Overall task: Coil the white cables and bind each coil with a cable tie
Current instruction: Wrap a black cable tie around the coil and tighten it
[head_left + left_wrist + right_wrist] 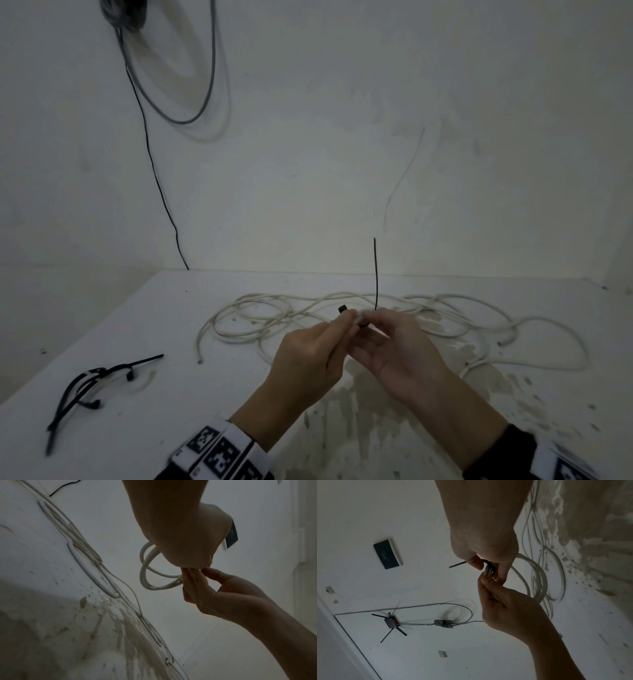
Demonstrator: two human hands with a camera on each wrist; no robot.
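Observation:
A small coil of white cable [145, 568] hangs in the air between both hands, above the white table [171, 342]. A black cable tie [490, 564] loops round the coil's gathered strands. My right hand [368, 317] pinches this tie at the loop, and the tie's tail [375, 270] sticks straight up. My left hand [346, 320] pinches the coil's strands [488, 572] just beside it, with the tie's head [342, 310] showing at its fingertips. In the head view the hands hide most of the coil. More white cable [274, 308] lies loose and tangled on the table behind the hands.
A bundle of spare black cable ties [85, 387] lies at the table's front left. Grey cable [205, 85] and a thin black wire [154, 171] hang on the wall behind. Brownish stains [376, 394] mark the table under my hands. The table's left edge runs diagonally.

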